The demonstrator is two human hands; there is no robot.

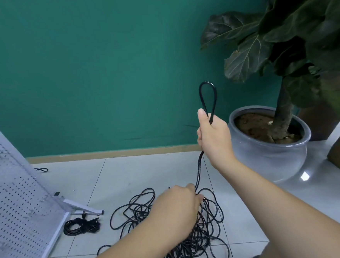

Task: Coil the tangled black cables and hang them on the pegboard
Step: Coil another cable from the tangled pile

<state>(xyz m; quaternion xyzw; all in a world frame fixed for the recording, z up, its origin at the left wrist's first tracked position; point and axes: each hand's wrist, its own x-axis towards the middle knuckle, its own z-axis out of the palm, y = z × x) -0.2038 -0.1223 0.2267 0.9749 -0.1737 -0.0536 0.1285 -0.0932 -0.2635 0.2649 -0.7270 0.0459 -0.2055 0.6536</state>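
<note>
Tangled black rubber-sheathed cable (210,226) lies heaped on the pale tiled floor (128,176), near the white perforated metal pegboard (14,190). The right hand (213,138) clenches a doubled strand. Its narrow loop (206,82) stands upright above the fist, and the strand drops near-vertically to the heap. The left hand (178,204) rests on the tangle, fingers curled (grip itself hidden). Judged light, limp and snag-prone; best taken at the free strand beside the heap.

Shows glossy, smooth black cables (200,235), a shiny glazed grey pot (267,158) far right, a matt perforated metal pegboard (17,200) left.
</note>
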